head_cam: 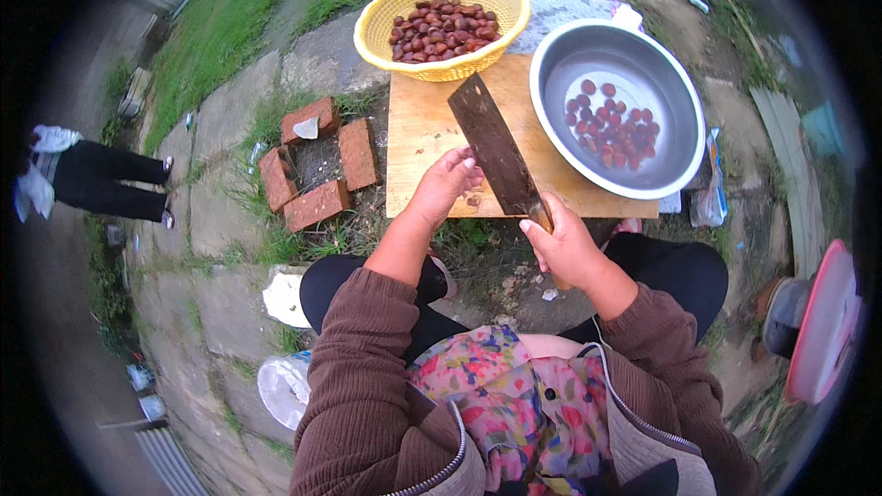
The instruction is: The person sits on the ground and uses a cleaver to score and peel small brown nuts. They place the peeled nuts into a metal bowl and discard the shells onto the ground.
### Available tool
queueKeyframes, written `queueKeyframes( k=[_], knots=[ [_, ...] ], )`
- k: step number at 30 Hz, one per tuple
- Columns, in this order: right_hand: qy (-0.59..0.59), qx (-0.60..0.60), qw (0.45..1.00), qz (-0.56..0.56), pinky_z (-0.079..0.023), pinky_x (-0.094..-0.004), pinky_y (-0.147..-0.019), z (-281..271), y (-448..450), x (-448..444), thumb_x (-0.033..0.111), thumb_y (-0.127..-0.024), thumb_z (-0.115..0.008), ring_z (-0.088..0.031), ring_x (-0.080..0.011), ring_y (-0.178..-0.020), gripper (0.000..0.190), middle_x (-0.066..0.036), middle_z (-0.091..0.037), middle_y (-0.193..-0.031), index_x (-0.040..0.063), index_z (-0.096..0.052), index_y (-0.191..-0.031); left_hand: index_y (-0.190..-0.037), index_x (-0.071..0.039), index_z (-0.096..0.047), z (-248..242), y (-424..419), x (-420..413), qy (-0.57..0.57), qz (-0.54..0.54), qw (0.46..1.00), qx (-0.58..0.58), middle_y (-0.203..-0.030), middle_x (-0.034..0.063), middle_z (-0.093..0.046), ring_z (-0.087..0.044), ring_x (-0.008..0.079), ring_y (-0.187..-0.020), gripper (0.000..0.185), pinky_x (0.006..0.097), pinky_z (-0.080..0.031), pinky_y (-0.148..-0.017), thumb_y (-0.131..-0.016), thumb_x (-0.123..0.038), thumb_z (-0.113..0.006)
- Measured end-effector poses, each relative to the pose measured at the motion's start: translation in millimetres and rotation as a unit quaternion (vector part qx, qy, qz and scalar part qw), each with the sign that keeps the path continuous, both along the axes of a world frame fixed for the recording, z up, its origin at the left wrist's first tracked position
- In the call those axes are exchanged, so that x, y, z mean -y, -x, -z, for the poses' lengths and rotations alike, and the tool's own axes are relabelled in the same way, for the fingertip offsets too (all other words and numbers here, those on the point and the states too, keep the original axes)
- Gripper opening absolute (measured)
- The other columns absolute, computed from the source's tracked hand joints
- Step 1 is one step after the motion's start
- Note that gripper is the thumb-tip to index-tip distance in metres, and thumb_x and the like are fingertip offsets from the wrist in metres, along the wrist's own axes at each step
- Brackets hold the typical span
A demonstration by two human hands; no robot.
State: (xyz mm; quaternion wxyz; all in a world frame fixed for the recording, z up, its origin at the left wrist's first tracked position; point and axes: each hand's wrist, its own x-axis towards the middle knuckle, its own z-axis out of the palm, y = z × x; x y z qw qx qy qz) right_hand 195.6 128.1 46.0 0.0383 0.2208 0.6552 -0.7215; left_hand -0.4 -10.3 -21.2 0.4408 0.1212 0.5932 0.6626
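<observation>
A cleaver [493, 148] with a dark, stained blade is held by its wooden handle in my right hand [568, 241], above the near edge of a wooden board [420, 124]. My left hand [451, 176] is beside the blade with its fingers loosely curled; whether it touches the blade or holds something small is not clear. A yellow plastic basket [375, 21] of brown chestnuts [444, 31] stands at the board's far left corner. At the board's right is a metal basin [617, 186], with a smaller number of chestnuts [613, 131] on its bottom.
Several red bricks [317, 205] lie on the ground left of the board. A clear plastic tub [284, 389] is by my left side. At the far right stands a red-rimmed round object [820, 331]. A person in dark trousers [110, 179] is on the paving at far left.
</observation>
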Motion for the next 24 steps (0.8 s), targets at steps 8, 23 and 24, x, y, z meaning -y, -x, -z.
queueKeyframes(
  k=[8, 23, 24],
  knots=[
    [0.143, -0.065, 0.979, 0.133, -0.043, -0.025, -0.043, -42.6, -22.7, -25.2, 0.012, -0.097, -0.054, -0.045, -0.0079, -0.048, 0.049, 0.001, -0.046, -0.064, 0.001, -0.031, -0.139, -0.139, 0.001, -0.043, -17.8, 6.1, -7.9, 0.025, 0.035, 0.998, -0.051, -0.119, 0.0117, -0.059, -0.061, 0.0185, -0.104, 0.044, 0.033, -0.049, -0.095, -0.102, -0.021, -0.047],
    [0.098, -0.264, 0.882, 0.377, -0.043, -0.0211, -0.046, -82.6, -96.8, -119.4, 0.016, -0.1, -0.049, -0.043, -0.0047, -0.054, 0.031, -0.001, -0.046, -0.08, 0.008, -0.041, -0.129, -0.11, -0.003, -0.065, -56.7, 40.4, -148.7, 0.248, 0.068, 0.814, -0.521, -0.082, 0.0136, -0.067, -0.066, 0.0266, -0.077, 0.024, 0.0362, -0.053, -0.073, -0.092, -0.019, -0.06],
    [0.112, -0.269, 0.872, 0.393, -0.043, -0.0211, -0.046, -83.0, -100.2, -123.5, 0.016, -0.1, -0.049, -0.043, -0.0047, -0.054, 0.029, -0.001, -0.046, -0.08, 0.008, -0.042, -0.127, -0.109, -0.004, -0.066, -55.8, 22.0, -163.8, 0.243, 0.098, 0.808, -0.528, -0.088, 0.0157, -0.066, -0.065, 0.0311, -0.083, 0.024, 0.0378, -0.053, -0.078, -0.089, -0.016, -0.061]
  ],
)
